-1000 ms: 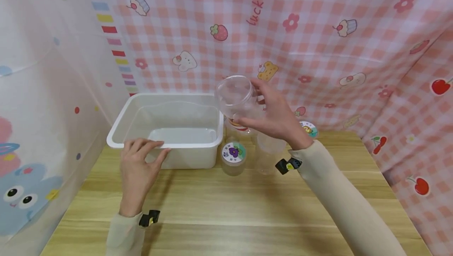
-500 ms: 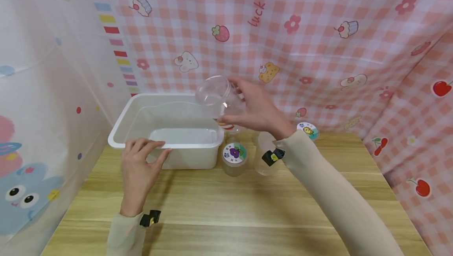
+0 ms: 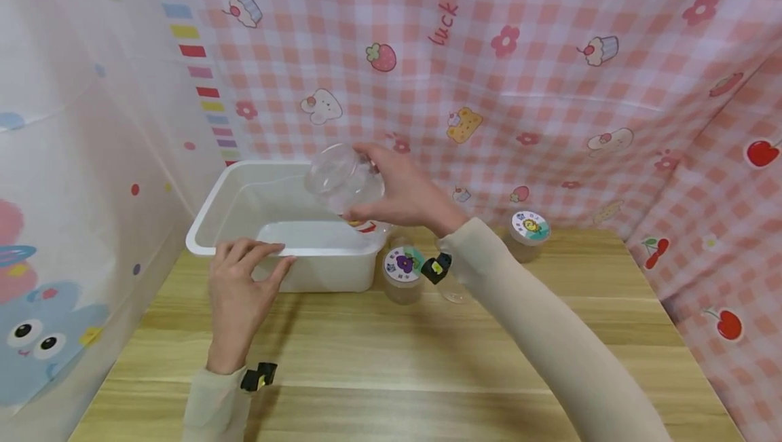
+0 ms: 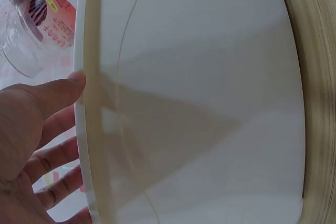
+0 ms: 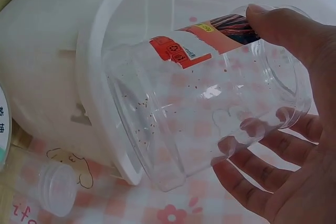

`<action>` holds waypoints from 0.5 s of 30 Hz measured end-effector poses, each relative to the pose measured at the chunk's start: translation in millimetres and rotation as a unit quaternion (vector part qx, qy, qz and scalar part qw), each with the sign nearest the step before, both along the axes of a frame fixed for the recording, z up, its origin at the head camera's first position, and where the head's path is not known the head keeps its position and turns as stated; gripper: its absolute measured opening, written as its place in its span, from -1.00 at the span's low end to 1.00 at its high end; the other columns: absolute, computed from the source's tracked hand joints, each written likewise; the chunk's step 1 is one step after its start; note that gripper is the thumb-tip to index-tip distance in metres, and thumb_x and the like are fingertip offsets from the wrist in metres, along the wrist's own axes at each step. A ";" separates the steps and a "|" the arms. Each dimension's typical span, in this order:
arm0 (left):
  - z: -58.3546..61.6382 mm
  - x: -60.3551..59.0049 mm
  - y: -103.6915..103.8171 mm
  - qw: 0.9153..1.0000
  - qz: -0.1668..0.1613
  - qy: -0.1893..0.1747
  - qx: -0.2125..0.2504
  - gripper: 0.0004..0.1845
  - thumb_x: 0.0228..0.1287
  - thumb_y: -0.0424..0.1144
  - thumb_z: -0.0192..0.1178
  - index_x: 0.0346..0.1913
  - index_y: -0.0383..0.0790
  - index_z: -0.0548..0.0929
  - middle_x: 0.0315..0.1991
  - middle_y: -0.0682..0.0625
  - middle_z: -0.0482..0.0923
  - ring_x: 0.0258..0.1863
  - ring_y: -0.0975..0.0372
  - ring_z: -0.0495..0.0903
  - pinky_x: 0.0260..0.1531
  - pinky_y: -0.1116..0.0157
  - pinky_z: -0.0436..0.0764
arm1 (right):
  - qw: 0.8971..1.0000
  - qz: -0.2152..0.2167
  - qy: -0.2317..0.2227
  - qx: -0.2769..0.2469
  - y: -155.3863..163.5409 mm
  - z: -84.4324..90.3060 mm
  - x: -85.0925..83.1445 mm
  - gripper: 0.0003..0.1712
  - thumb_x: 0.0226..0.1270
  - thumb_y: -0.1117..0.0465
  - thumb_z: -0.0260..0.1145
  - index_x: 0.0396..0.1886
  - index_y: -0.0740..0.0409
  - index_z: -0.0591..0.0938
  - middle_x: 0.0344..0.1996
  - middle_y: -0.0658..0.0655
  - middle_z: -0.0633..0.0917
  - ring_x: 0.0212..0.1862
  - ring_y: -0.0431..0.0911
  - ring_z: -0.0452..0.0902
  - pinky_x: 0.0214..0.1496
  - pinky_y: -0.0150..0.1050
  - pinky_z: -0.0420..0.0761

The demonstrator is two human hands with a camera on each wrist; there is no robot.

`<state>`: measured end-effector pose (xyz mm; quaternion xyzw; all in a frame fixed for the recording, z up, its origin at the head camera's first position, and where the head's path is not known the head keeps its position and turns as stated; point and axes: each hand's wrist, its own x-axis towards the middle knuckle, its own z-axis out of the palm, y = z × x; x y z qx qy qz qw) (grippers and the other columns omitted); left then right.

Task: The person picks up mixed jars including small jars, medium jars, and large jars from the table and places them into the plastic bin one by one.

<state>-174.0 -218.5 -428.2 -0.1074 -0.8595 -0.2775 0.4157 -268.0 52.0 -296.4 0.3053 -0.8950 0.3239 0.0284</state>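
Observation:
My right hand point(image 3: 406, 191) grips a clear plastic jar point(image 5: 210, 90) near one end, thumb on one side and fingers on the other. The jar is tilted over the right end of a white tub point(image 3: 318, 272). A torn red and white label point(image 5: 184, 48) clings to its side, and small brown specks show inside the far end. My left hand point(image 3: 241, 292) holds the tub's front rim, its thumb point(image 4: 63, 93) outside and its fingers over the edge. In the head view the tub's visible floor is bare.
Beside the tub stands a jar with a purple-flower lid point(image 3: 404, 267). Another clear jar point(image 3: 453, 292) is partly hidden by my right sleeve. Farther right is a jar with a yellow-figure lid point(image 3: 530, 228). A pink checked cloth point(image 3: 550, 75) hangs behind the wooden table point(image 3: 366, 374).
My right hand has carried the clear jar leftward, from above the lidded jar to over the tub's right end. My left hand stays on the rim.

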 end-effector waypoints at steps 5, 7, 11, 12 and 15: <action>-0.2 -0.3 0.2 1.000 0.000 0.005 0.003 -0.70 -0.06 -0.24 0.65 -0.24 -0.27 0.82 -0.31 -0.15 0.70 -0.16 -0.07 0.52 -0.17 0.02 0.35 | 1.000 0.002 0.001 0.018 -8.6 -3.7 -4.1 0.23 -0.02 -0.21 0.65 0.58 0.03 0.25 0.40 0.08 0.51 0.33 -0.03 0.49 0.36 -0.03 0.52; -0.4 -0.1 0.3 1.000 -0.001 0.007 0.004 -0.70 -0.07 -0.24 0.65 -0.25 -0.27 0.82 -0.32 -0.14 0.70 -0.17 -0.07 0.52 -0.17 0.02 0.35 | 1.000 0.004 -0.001 0.017 -9.8 -5.2 -4.4 0.23 -0.01 -0.21 0.65 0.59 0.04 0.25 0.43 0.10 0.49 0.36 -0.01 0.47 0.38 -0.03 0.51; -1.1 0.6 0.5 1.000 -0.003 0.004 0.005 -0.69 -0.07 -0.24 0.65 -0.24 -0.26 0.82 -0.33 -0.14 0.69 -0.17 -0.05 0.51 -0.17 0.03 0.34 | 1.000 -0.002 -0.023 0.007 -6.1 -8.8 -1.1 0.21 0.06 -0.19 0.62 0.62 -0.02 0.20 0.47 0.10 0.45 0.42 0.01 0.41 0.43 0.02 0.45; -1.1 0.7 0.6 1.000 -0.003 0.004 0.006 -0.69 -0.07 -0.25 0.65 -0.24 -0.26 0.82 -0.33 -0.13 0.69 -0.17 -0.05 0.50 -0.17 0.03 0.34 | 1.000 -0.006 -0.028 0.006 -4.2 -9.9 -0.1 0.20 0.07 -0.19 0.61 0.62 -0.06 0.19 0.47 0.08 0.44 0.43 0.01 0.41 0.43 0.03 0.46; -1.4 0.6 -0.1 1.000 -0.004 0.005 0.008 -0.69 -0.08 -0.26 0.65 -0.24 -0.27 0.82 -0.33 -0.13 0.69 -0.17 -0.05 0.50 -0.16 0.03 0.34 | 0.999 -0.017 -0.035 0.005 2.6 -12.1 3.1 0.15 0.12 -0.21 0.58 0.63 -0.14 0.18 0.47 0.06 0.44 0.43 0.02 0.41 0.40 0.03 0.48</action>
